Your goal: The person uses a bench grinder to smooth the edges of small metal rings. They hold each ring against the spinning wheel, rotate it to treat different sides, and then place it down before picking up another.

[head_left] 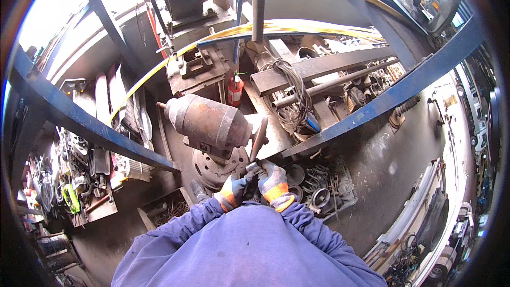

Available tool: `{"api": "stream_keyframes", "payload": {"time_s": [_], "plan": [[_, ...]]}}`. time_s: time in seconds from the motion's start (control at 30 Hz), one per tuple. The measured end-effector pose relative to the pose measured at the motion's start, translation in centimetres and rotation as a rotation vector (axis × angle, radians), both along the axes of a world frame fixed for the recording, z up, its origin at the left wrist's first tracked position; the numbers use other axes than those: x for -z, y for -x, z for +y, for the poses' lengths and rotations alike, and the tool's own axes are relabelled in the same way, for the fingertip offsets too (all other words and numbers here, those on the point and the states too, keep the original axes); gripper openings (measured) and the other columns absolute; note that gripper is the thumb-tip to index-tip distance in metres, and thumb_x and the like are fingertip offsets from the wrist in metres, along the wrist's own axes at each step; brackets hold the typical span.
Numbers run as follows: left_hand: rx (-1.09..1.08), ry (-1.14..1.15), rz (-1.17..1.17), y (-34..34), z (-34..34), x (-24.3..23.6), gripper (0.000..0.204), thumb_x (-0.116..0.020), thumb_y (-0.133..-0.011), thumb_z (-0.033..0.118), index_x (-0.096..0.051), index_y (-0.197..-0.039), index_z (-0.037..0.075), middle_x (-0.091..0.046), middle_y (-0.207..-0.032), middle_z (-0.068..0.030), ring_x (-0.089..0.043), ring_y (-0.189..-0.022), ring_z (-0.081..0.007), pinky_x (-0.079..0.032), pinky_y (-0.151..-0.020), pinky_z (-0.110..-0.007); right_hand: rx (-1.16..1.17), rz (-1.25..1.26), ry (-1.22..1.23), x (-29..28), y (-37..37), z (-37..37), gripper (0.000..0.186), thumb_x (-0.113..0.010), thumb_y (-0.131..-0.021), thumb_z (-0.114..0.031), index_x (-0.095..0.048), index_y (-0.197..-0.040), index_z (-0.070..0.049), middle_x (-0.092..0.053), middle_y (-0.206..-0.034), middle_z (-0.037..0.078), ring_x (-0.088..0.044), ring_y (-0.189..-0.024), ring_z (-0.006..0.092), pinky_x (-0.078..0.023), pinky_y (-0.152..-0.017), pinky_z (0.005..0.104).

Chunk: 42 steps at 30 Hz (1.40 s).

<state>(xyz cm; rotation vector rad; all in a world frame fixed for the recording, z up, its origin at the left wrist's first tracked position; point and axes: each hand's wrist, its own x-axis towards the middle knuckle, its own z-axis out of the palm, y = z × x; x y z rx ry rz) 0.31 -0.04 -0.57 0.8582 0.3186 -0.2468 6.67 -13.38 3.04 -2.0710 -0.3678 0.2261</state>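
In front of me stands a rusty bench grinder with a thin wheel on its right end. Both my hands wear grey and orange work gloves and meet just below that wheel. My left hand and my right hand close together round a small metal piece, whose shiny end sticks out at the wheel's lower edge. Whether it touches the wheel I cannot make out. The rest of the piece is hidden by the gloves.
A round metal base carries the grinder. Behind it stands a red fire extinguisher. Coiled cable hangs over a steel beam. Blue frame bars cross on both sides. Scrap parts lie to my right.
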Motion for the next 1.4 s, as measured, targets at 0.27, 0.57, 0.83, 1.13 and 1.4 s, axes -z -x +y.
{"api": "stream_keyframes", "payload": {"time_s": [0.27, 0.57, 0.83, 1.13, 1.4], "plan": [[0.014, 0.04, 0.213, 0.2, 0.0, 0.1, 0.023, -0.059, -0.101, 0.028, -0.063, -0.111, 0.008, -0.064, -0.091, 0.0035, -0.057, -0.075, -0.0073, -0.048, -0.065, -0.025, -0.021, -0.006, 0.032, -1.0, 0.0, 0.3, 0.014, -0.061, -0.092, -0.013, -0.073, -0.092, -0.005, -0.072, -0.083, 0.013, -0.071, -0.078, 0.026, -0.053, -0.074, 0.0335], [0.102, -0.176, 0.105, 1.3, 1.5, -0.7, 0.025, -0.064, -0.097, 0.03, -0.065, -0.109, 0.008, -0.063, -0.088, 0.0024, -0.055, -0.075, -0.0074, -0.043, -0.064, -0.025, -0.029, 0.183, -0.251, -2.4, 1.9, 0.4, 0.022, -0.052, -0.093, 0.003, -0.07, -0.106, -0.001, -0.074, -0.095, 0.007, -0.069, -0.088, 0.0141, -0.053, -0.079, 0.0275], [0.122, -0.23, -0.051, 0.7, 1.9, 0.0, 0.042, -0.067, -0.094, 0.028, -0.056, -0.128, 0.005, -0.064, -0.114, -0.0008, -0.057, -0.102, -0.0102, -0.047, -0.087, -0.027, -0.077, 0.25, -0.33, -3.2, 1.9, -0.9, 0.02, -0.06, -0.094, -0.004, -0.068, -0.112, 0.0, -0.073, -0.105, 0.01, -0.068, -0.098, 0.0151, -0.052, -0.088, 0.027], [-0.001, -0.158, -0.015, 0.2, 0.7, -1.5, 0.033, -0.062, -0.098, 0.022, -0.06, -0.124, 0.002, -0.066, -0.104, 0.0009, -0.058, -0.087, -0.0065, -0.047, -0.075, -0.023, -0.055, 0.376, -0.282, 0.5, 0.4, -0.1, 0.02, -0.061, -0.098, -0.015, -0.069, -0.111, -0.002, -0.074, -0.095, 0.005, -0.064, -0.084, 0.0103, -0.051, -0.082, 0.0264], [-0.05, -0.238, 0.029, -0.1, 0.7, -1.6, 0.03, -0.062, -0.098, 0.022, -0.063, -0.121, 0.002, -0.066, -0.099, 0.0025, -0.057, -0.082, -0.0064, -0.046, -0.072, -0.022, -0.014, 0.201, -0.074, -0.4, 0.2, 0.3, 0.022, -0.062, -0.097, -0.019, -0.069, -0.107, 0.0, -0.074, -0.091, 0.009, -0.068, -0.083, 0.0141, -0.052, -0.077, 0.0281]]}}
